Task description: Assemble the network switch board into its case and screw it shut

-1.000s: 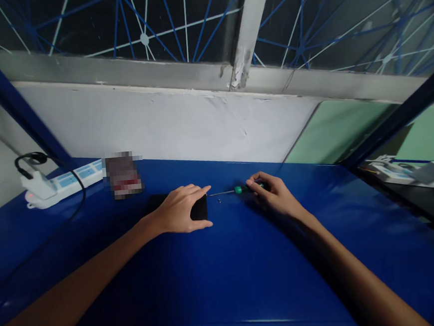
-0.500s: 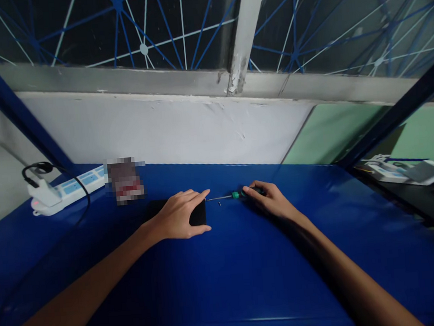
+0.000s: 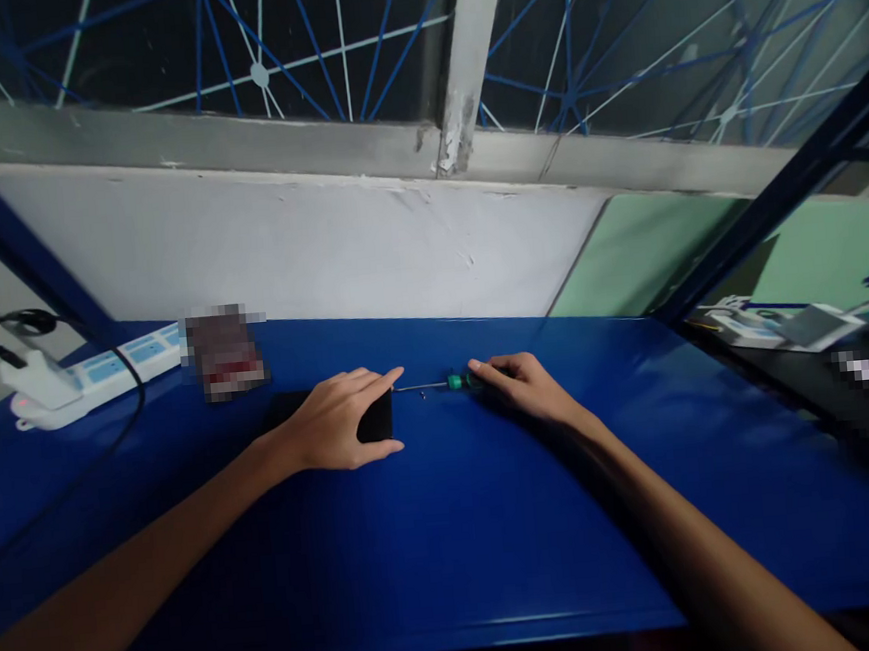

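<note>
A flat black box (image 3: 375, 422) lies on the blue table. My left hand (image 3: 341, 418) is laid across it, thumb along the near edge and fingers along the far edge, holding it. In my right hand (image 3: 518, 384) is a screwdriver (image 3: 454, 381) with a green and dark handle, my fingers wrapped around the grip. Its thin metal shaft points left, and the tip reaches the box's right edge near my left fingertips; exact contact is too small to make out. Just below the shaft, a tiny metal piece like a screw (image 3: 423, 396) rests on the table.
A white power strip (image 3: 129, 365) with a plugged-in adapter and black cable (image 3: 137, 389) occupies the left back. Beside it sits a blurred dark and red item (image 3: 226, 352). Blue frame posts rise at both sides. Papers and devices (image 3: 803, 332) lie beyond the right post (image 3: 756, 205).
The whole view has shifted, so everything appears slightly further left and higher. Both hands, the box and the screwdriver keep nearly the same positions relative to each other.
</note>
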`<state>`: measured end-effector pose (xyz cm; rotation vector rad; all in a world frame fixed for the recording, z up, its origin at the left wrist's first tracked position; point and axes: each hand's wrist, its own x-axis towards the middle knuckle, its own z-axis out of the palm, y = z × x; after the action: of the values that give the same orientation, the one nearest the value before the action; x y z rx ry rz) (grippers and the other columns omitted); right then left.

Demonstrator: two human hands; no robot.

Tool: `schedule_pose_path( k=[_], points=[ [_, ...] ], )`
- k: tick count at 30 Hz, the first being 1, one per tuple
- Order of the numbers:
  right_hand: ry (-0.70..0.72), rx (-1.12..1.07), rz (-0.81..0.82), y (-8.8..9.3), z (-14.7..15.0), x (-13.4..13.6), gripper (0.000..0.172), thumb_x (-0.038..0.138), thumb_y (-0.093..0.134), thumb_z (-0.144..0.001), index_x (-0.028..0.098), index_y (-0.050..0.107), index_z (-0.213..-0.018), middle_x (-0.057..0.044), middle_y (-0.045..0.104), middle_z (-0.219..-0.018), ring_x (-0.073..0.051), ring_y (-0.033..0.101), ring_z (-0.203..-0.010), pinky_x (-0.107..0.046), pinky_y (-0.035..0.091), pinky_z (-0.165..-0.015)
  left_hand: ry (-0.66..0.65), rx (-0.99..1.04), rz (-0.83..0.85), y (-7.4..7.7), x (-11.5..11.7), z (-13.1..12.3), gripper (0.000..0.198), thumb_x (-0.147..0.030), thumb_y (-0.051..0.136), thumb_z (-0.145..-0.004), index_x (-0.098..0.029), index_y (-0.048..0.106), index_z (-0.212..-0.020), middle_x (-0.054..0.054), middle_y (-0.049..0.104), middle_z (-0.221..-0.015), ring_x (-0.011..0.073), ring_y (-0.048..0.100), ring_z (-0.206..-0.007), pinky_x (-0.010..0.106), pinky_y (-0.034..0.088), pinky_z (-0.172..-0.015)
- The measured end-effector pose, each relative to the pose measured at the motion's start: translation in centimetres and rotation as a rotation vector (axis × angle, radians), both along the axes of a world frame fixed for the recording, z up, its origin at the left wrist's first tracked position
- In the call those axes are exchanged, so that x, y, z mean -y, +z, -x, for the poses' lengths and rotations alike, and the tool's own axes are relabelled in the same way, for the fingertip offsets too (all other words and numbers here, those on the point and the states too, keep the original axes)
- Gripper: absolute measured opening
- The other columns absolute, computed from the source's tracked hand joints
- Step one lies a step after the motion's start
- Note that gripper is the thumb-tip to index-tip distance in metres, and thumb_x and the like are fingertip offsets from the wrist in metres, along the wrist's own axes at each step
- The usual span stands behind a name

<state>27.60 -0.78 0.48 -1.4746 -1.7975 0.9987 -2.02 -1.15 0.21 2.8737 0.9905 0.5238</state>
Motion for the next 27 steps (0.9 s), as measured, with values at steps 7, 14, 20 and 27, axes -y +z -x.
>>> schedule_pose_path(
  k=[7,14,20,27],
  points=[
    [0.007,-0.156,-0.008,-0.37,0.25,0.03,0.040,0.051,0.071,-0.075,0.021,0.051,-0.092,0.003,0.054,-0.068,-0.008,0.035,-0.050,-0.024,0.026,-0.048,0.017,-0.002,0.015,-0.08,-0.18,0.10,0.084,-0.058,0.060,-0.082,-0.010,0.037,-0.146,0.016,0.065,-0.118,0.0282,0.062,-0.103,0.042,0.050,-0.086],
    [-0.122,0.069,-0.145,-0.89,0.57,0.04,0.052,0.066,0.054,-0.083,0.018,0.053,-0.065,0.003,0.041,-0.057,-0.010,0.034,-0.052,-0.026,0.023,-0.048,0.040,0.002,0.036,-0.13,-0.31,0.21,0.086,-0.059,0.060,-0.081,-0.013,0.035,-0.148,0.016,0.065,-0.119,0.0286,0.061,-0.103,0.040,0.050,-0.082],
    [-0.090,-0.185,-0.034,-0.31,0.77,0.46,0.037,0.059,0.058,-0.083,0.023,0.050,-0.086,0.008,0.036,-0.052,-0.009,0.030,-0.043,-0.024,0.022,-0.042,0.037,0.018,0.044,-0.09,-0.20,0.14,0.085,-0.059,0.059,-0.081,-0.013,0.036,-0.148,0.017,0.065,-0.119,0.0296,0.061,-0.103,0.042,0.050,-0.082],
    [-0.038,-0.185,0.029,-0.82,0.48,0.08,0.045,0.064,0.052,-0.085,0.023,0.040,-0.071,0.008,0.036,-0.046,-0.009,0.032,-0.037,-0.024,0.021,-0.038,0.052,-0.032,0.052,-0.06,-0.09,0.19,0.086,-0.058,0.060,-0.081,-0.012,0.033,-0.149,0.016,0.064,-0.120,0.0311,0.059,-0.110,0.045,0.048,-0.091]
  ],
)
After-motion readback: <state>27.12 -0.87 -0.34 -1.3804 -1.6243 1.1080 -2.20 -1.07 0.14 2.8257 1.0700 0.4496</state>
